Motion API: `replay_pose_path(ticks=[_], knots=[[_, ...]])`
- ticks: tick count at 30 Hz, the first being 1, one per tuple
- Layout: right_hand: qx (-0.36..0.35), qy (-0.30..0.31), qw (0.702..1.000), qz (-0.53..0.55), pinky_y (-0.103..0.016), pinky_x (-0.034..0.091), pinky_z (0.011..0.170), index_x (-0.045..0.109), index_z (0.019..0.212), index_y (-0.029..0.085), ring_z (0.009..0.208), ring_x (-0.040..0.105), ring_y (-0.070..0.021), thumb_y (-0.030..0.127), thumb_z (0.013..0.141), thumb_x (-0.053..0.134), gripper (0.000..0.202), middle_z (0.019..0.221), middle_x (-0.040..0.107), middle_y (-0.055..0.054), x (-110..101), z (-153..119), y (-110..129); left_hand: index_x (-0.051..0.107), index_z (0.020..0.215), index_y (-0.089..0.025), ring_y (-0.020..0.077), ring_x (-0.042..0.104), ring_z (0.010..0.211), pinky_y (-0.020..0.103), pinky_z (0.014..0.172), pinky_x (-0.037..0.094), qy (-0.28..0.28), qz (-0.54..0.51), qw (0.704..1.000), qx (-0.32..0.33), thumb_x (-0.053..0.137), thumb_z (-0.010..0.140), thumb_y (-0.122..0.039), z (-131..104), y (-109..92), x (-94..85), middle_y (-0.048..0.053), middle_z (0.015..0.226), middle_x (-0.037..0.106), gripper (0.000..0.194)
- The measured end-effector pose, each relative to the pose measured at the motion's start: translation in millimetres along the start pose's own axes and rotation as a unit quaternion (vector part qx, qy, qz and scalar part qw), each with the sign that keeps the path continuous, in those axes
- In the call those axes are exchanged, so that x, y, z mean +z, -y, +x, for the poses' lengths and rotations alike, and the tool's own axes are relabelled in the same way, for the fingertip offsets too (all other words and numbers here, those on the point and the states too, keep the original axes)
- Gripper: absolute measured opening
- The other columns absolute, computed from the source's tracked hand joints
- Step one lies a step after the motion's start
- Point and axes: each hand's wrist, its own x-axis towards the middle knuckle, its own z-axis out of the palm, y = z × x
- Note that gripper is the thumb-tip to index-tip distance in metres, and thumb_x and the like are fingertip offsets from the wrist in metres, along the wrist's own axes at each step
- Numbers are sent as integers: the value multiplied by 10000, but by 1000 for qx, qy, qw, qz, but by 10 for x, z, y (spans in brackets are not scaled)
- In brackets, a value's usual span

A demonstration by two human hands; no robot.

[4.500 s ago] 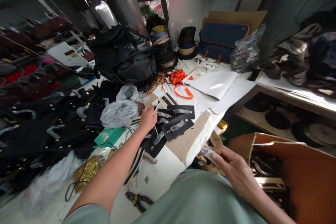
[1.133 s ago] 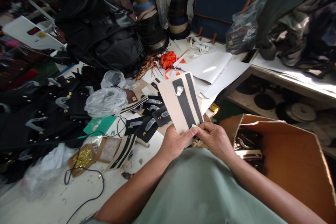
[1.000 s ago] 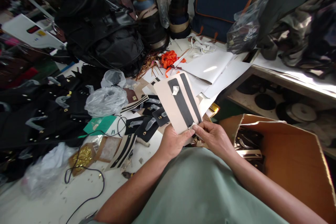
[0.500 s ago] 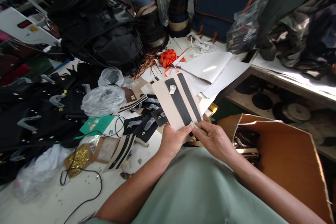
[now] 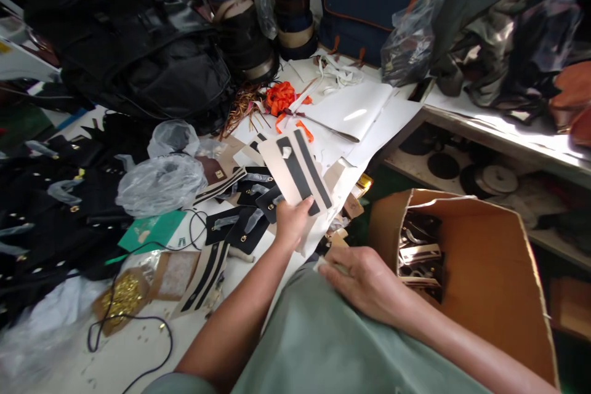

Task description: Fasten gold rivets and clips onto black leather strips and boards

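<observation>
Grey-green cloth (image 5: pixel 314 338) fills my near edge, and just above it the right hand (image 5: pixel 364 277) has thumb and fingers closed on a small whitish scrap (image 5: pixel 319 263), mostly hidden. To its right stands an open-topped cardboard box (image 5: pixel 489 258), its rough rim near the right forearm (image 5: pixel 438 338). Ahead I see a gap between the 2 hands, with the edge of the white table (image 5: pixel 191 332) running through it. The left hand (image 5: pixel 293 225) clamps the lower end of a flat beige panel (image 5: pixel 298 169), thumb on its face; the panel is tilted over the table, round-cornered, with 2 dark stripes and a curled white tab (image 5: pixel 287 152). 0.5 s ago both hands were at the panel; now the right has come away. Just beyond lie smooth black pieces (image 5: pixel 244 237) with clear-wrapped handles (image 5: pixel 253 220). Farther back sit crumpled clear plastic (image 5: pixel 161 181), tangled orange ribbon (image 5: pixel 281 98) and 2 stacks of rolled webbing (image 5: pixel 247 31).
</observation>
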Motion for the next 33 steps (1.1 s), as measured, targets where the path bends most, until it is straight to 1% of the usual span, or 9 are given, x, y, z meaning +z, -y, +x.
replay_pose_path(ticks=[6, 10, 13, 16, 18, 20, 23, 28, 33], knots=[[48, -8, 992, 118, -268, 396, 609, 621, 768, 208, 643, 510, -148, 484, 1002, 550, 368, 684, 565, 13, -178, -133, -251, 751, 1132, -141, 296, 737, 1064, 446, 1023, 541, 135, -31, 990, -13, 887, 685, -314, 18, -6, 197, 125, 1160, 784, 499], [40, 13, 989, 144, -287, 436, 670, 676, 774, 200, 672, 551, -161, 473, 981, 587, 354, 700, 611, 3, -224, -225, -493, 770, 1086, -149, 310, 749, 1004, 460, 967, 575, 291, -14, 956, -36, 871, 720, -387, -262, -129, 896, 122, 1117, 793, 449], [33, -6, 986, 160, -314, 470, 762, 720, 840, 195, 801, 616, -201, 480, 942, 636, 314, 845, 711, -32, -238, -278, -660, 772, 1121, -162, 335, 742, 1029, 466, 960, 575, 507, 52, 860, -20, 865, 736, -427, -484, -235, 1499, 134, 1126, 787, 477], [54, -24, 981, 185, -313, 465, 703, 706, 770, 179, 721, 601, -196, 554, 916, 632, 409, 753, 701, -36, -286, -316, -780, 688, 1310, -195, 282, 741, 1009, 412, 941, 574, 507, 127, 850, 60, 840, 775, -399, -562, -236, 1803, 143, 1233, 749, 592], [84, -43, 978, 187, -301, 438, 638, 688, 713, 175, 631, 562, -176, 589, 896, 634, 455, 648, 648, -18, -343, -337, -827, 645, 1366, -217, 229, 737, 992, 355, 929, 572, 421, 173, 880, 136, 761, 859, -386, -489, -149, 1720, 127, 1274, 730, 547], [107, -61, 975, 186, -297, 432, 633, 727, 772, 174, 618, 564, -171, 583, 876, 659, 427, 631, 635, -6, -402, -351, -857, 669, 1318, -220, 195, 730, 986, 309, 916, 572, 327, 254, 886, 209, 648, 948, -367, -331, -12, 1413, 99, 1216, 749, 399], [134, -76, 965, 211, -305, 453, 663, 781, 1006, 174, 653, 601, -186, 575, 845, 693, 441, 674, 670, -9, -458, -344, -890, 714, 1207, -223, 205, 708, 998, 343, 941, 568, 185, 457, 829, 264, 619, 953, -285, -31, 216, 720, 77, 1133, 755, 278], [161, -81, 953, 245, -303, 429, 628, 750, 1094, 158, 616, 557, -167, 577, 805, 741, 509, 664, 668, -9, -459, -249, -905, 736, 1168, -182, 326, 566, 1267, 502, 1122, 445, 141, 579, 761, 255, 665, 857, -159, 384, 493, -181, 145, 1295, 674, 319], [160, -95, 948, 258, -300, 435, 665, 702, 1179, 168, 656, 572, -164, 546, 802, 764, 537, 691, 672, 6, -423, -139, -847, 639, 1361, -193, 331, 340, 1497, 539, 1289, 137, 172, 664, 679, 261, 692, 845, -211, 706, 664, -344, 136, 1573, 480, 519]])
